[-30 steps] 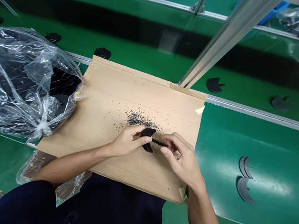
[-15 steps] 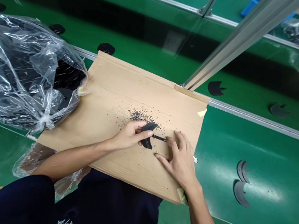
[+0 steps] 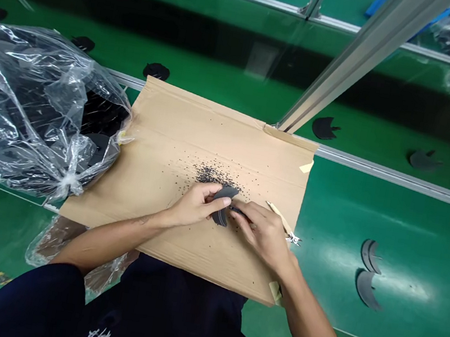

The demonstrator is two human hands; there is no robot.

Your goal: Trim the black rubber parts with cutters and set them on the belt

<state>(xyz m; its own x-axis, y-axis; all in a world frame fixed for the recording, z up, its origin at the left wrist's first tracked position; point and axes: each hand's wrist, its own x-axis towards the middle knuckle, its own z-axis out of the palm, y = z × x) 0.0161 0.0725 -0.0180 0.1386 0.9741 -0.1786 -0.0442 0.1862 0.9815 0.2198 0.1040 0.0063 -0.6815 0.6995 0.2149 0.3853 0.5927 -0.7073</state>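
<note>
My left hand (image 3: 197, 204) is closed on a black curved plastic part (image 3: 223, 205), thumb on its near face, held over the cardboard sheet (image 3: 180, 127). Close beside it, my right hand (image 3: 264, 231) pinches a thin black strip (image 3: 239, 212) at the part's right side. Whether strip and part are joined is hidden by the fingers. Small nippers with pale handles (image 3: 281, 216) lie just past the right hand, their metal jaws over the sheet's right edge. Black crumbs (image 3: 211, 175) are scattered on the cardboard behind the part.
A clear plastic bag of black parts (image 3: 46, 111) bulges over the cardboard's left side. Two curved parts (image 3: 367, 288) lie on the green bench at right. A metal post (image 3: 342, 73) rises behind the sheet. More black parts (image 3: 324, 127) sit along the green strip beyond the rail.
My right hand has moved left and closed its spread fingers on the thin strip. The nippers' handles have come into sight. The curved part has turned slightly in my left hand.
</note>
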